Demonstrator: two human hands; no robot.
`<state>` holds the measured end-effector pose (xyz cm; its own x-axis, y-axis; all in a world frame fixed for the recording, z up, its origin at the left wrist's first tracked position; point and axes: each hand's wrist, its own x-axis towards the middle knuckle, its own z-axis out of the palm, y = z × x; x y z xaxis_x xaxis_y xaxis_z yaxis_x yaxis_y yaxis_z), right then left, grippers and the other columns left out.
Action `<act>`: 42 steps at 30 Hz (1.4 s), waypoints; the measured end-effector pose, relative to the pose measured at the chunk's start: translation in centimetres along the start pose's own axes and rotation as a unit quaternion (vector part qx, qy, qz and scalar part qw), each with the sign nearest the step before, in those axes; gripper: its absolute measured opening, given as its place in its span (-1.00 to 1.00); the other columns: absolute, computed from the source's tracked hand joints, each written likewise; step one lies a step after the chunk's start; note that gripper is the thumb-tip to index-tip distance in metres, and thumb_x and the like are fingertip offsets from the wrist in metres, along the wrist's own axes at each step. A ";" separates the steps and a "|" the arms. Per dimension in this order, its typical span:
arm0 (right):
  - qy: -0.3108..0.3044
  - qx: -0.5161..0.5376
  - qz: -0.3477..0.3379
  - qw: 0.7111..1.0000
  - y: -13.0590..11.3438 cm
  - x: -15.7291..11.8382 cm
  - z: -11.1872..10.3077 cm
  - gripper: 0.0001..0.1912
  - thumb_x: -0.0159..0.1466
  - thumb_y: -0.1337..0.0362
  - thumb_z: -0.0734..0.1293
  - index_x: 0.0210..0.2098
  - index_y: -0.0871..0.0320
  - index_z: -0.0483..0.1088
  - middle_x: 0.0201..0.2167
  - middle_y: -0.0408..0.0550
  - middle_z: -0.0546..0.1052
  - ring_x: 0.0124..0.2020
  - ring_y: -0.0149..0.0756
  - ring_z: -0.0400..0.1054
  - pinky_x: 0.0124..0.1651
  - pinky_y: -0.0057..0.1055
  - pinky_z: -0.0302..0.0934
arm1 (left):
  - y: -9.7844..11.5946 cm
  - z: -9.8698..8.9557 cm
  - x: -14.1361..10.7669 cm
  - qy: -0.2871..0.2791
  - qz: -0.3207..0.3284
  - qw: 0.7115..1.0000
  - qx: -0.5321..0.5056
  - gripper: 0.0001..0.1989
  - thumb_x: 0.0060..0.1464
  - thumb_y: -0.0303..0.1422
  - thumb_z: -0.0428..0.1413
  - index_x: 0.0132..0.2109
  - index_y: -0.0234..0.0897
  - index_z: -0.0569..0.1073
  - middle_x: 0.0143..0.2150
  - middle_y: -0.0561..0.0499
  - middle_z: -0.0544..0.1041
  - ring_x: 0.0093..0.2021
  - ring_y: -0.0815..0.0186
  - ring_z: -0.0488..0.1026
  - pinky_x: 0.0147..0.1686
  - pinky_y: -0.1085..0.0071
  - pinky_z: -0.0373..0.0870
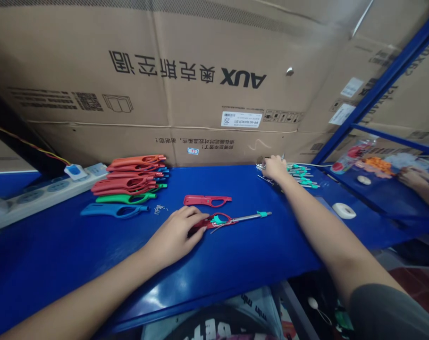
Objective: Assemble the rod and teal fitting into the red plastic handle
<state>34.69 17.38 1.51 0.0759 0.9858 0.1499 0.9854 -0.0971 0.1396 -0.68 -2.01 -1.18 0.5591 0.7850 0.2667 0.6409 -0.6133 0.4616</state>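
A: How far along's that one?
B: Partway, I'd guess. Rod [248, 217] looks seated in the red shell [203, 224] mid-table [228, 264], but the other half [196, 200] lies apart behind it, so closing's left.
A: Hands?
B: Left hand [180, 231] has thumb and fingers round the shell's rear. Right hand [275, 167] is curled at the rod pile [301, 171]; can't tell if it's got anything.
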 end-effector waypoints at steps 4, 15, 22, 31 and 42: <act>0.005 0.023 -0.001 1.000 -0.3 -0.3 -0.8 -0.63 0.38 0.13 0.34 0.10 0.16 0.40 0.11 0.07 0.45 0.05 -0.15 0.40 0.08 -0.07 0.36 | 0.3 -0.1 -0.1 0.004 0.004 1.000 0.002 -0.68 0.29 -0.40 0.04 0.14 -0.20 0.49 -0.02 -0.11 0.52 -0.01 0.14 0.45 0.02 0.14 0.44; -0.009 0.447 -0.262 0.855 -9.4 -11.1 -4.6 -0.74 0.26 0.10 0.37 -0.16 0.13 0.40 -0.30 -0.10 0.55 -0.33 -0.35 0.40 -0.25 -0.40 0.30 | 1.0 -0.3 0.1 0.139 -0.029 0.988 -0.066 -0.54 0.30 -0.27 0.12 0.30 -0.19 0.32 0.25 -0.13 0.43 0.25 0.15 0.38 0.25 0.09 0.34; -0.109 0.619 -0.263 0.732 -13.3 -17.9 -3.2 -0.81 0.19 0.19 0.43 -0.23 0.11 0.45 -0.44 -0.19 0.46 -0.49 -0.44 0.20 -0.43 -0.45 0.13 | 1.0 0.3 0.0 0.113 -0.032 0.979 -0.165 -0.58 0.24 -0.35 0.16 0.23 -0.23 0.42 0.11 -0.10 0.58 0.06 0.19 0.55 0.11 0.23 0.47; -0.147 0.426 -0.417 0.789 -10.0 -16.9 -4.2 -0.78 0.25 0.33 0.37 -0.11 0.04 0.39 -0.15 -0.09 0.43 -0.28 -0.36 0.36 -0.26 -0.40 0.27 | 0.9 -0.1 0.2 0.126 -0.187 0.912 -0.341 -0.61 0.19 -0.19 0.17 0.09 -0.29 0.51 -0.14 -0.06 0.66 -0.16 0.20 0.61 -0.08 0.26 0.55; -0.116 0.389 -0.444 0.799 -10.6 -16.7 -3.0 -0.90 0.39 0.28 0.28 -0.26 0.12 0.40 -0.24 -0.07 0.49 -0.31 -0.34 0.40 -0.27 -0.38 0.26 | 0.6 -0.2 0.8 0.066 -0.281 0.795 -0.533 -0.69 0.10 -0.21 0.26 -0.11 -0.34 0.51 -0.28 -0.05 0.61 -0.35 0.34 0.54 -0.29 0.39 0.53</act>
<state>22.48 1.52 0.49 -0.7681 0.6265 0.1322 0.4562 0.6803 -0.5736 0.05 -1.76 -0.56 0.2370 0.9545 -0.1812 -0.0790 0.2049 0.9756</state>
